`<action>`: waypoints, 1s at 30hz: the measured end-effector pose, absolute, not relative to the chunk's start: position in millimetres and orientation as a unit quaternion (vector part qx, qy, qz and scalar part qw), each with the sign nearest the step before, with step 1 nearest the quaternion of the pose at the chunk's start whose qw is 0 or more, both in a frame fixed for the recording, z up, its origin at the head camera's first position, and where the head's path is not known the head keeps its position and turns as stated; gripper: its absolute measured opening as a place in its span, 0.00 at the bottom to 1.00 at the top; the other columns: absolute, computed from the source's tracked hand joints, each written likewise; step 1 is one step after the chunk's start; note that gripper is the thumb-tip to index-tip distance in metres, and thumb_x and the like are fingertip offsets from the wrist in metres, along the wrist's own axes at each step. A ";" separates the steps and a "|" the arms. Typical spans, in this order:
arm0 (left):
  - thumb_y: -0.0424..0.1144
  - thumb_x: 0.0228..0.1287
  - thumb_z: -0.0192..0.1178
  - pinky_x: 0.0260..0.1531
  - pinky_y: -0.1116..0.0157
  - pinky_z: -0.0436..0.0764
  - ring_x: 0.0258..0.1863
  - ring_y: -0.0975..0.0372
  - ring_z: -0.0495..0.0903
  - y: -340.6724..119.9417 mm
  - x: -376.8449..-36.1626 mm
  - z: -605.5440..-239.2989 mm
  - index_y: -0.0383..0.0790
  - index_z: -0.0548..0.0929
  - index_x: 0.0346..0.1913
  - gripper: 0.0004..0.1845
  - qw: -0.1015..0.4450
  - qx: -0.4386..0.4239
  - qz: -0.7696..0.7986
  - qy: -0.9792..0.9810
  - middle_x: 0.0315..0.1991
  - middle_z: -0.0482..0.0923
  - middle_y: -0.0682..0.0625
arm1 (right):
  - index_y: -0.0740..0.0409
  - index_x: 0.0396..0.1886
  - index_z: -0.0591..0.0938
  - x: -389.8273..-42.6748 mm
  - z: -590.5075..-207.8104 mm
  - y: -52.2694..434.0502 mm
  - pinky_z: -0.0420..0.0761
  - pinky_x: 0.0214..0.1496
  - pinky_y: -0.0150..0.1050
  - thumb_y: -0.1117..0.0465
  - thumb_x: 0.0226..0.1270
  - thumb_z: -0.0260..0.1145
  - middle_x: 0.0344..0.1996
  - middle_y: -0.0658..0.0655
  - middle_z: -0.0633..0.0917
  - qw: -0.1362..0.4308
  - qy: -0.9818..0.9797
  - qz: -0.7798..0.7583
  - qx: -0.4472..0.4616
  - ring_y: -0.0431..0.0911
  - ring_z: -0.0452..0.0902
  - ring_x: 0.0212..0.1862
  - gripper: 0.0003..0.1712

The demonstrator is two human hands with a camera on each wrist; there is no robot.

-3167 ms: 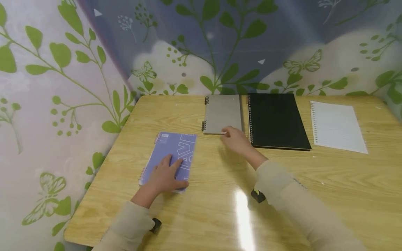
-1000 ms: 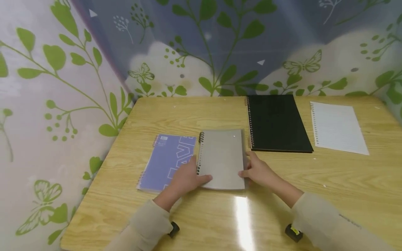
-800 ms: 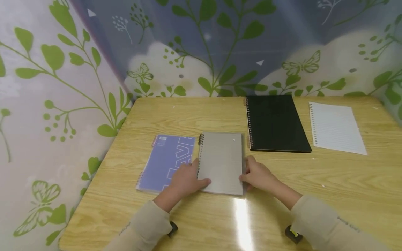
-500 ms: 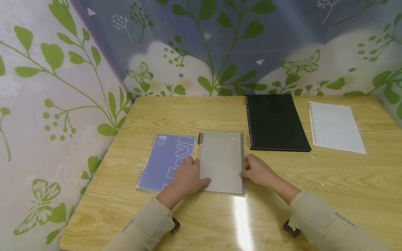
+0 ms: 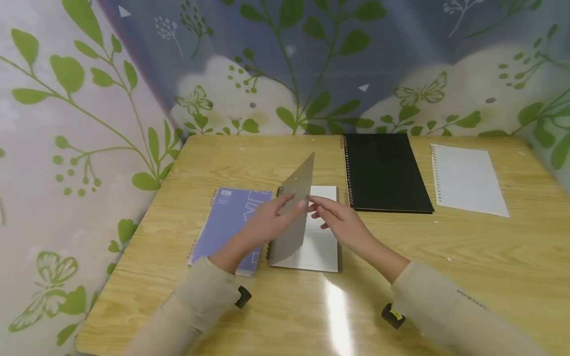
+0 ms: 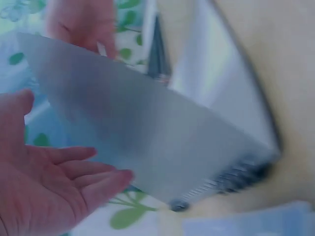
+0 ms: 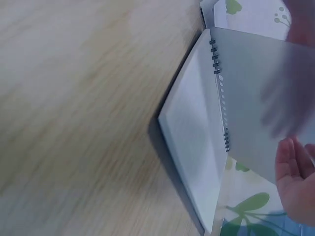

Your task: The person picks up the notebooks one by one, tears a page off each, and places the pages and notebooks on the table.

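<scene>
A grey-covered spiral notebook (image 5: 320, 252) lies before me, its translucent grey cover (image 5: 291, 232) standing almost upright over white lined pages. On the cover's outer side is my left hand (image 5: 267, 222), palm toward it, fingers extended; it shows blurred through the cover in the right wrist view. My right hand (image 5: 345, 225) is on the page side, fingertips at the cover's free edge, fingers fairly straight. The left wrist view has the left hand (image 6: 54, 182) with spread fingers beside the cover (image 6: 128, 118), and the right hand (image 6: 83, 24) partly behind it.
A purple spiral notebook (image 5: 227, 222) lies left of the grey one, partly under the left forearm. Further back on the wooden table (image 5: 481, 277) are a black spiral notebook (image 5: 385, 173) and a loose lined sheet (image 5: 469, 180). A patterned wall (image 5: 383, 59) borders the table.
The grey notebook first came from the back toward me, beside the purple one. Since half a second ago its cover has swung up leftward, baring the pages, and both hands have risen with it.
</scene>
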State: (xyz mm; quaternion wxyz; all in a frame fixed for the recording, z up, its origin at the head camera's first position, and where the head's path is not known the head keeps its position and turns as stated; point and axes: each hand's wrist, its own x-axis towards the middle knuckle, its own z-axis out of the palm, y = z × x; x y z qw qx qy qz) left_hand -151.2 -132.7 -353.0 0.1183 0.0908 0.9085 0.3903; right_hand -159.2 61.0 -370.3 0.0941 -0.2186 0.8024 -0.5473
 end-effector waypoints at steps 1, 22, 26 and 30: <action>0.65 0.64 0.41 0.58 0.50 0.70 0.64 0.51 0.66 -132.6 -152.3 -346.7 0.46 0.61 0.69 0.37 0.128 0.087 0.390 0.908 0.67 0.63 0.46 | 0.61 0.63 0.70 -160.6 -369.6 56.9 0.80 0.44 0.41 0.62 0.73 0.46 0.53 0.63 0.79 0.091 0.800 -0.547 -0.230 0.54 0.76 0.52 0.21; 0.52 0.65 0.52 0.57 0.51 0.71 0.64 0.48 0.64 -187.7 -144.9 -319.9 0.41 0.64 0.66 0.31 0.108 0.042 0.400 0.909 0.66 0.64 0.42 | 0.58 0.58 0.74 -213.3 -393.7 72.1 0.56 0.66 0.57 0.50 0.67 0.55 0.62 0.63 0.68 -0.014 0.972 -0.128 -0.198 0.60 0.56 0.65 0.24; 0.53 0.63 0.54 0.58 0.49 0.68 0.63 0.47 0.65 -209.6 -145.7 -317.6 0.45 0.71 0.61 0.26 0.076 0.044 0.335 0.938 0.64 0.68 0.44 | 0.58 0.61 0.71 -227.1 -404.7 82.1 0.47 0.69 0.58 0.46 0.68 0.52 0.64 0.64 0.65 0.018 0.977 -0.091 -0.192 0.61 0.52 0.67 0.29; 0.53 0.62 0.56 0.50 0.51 0.73 0.55 0.49 0.73 -230.2 -146.4 -321.0 0.44 0.78 0.51 0.21 0.069 0.017 0.299 0.952 0.54 0.77 0.44 | 0.58 0.66 0.65 -234.8 -412.6 87.2 0.44 0.68 0.59 0.41 0.68 0.49 0.65 0.63 0.63 0.055 0.976 -0.076 -0.195 0.61 0.50 0.67 0.35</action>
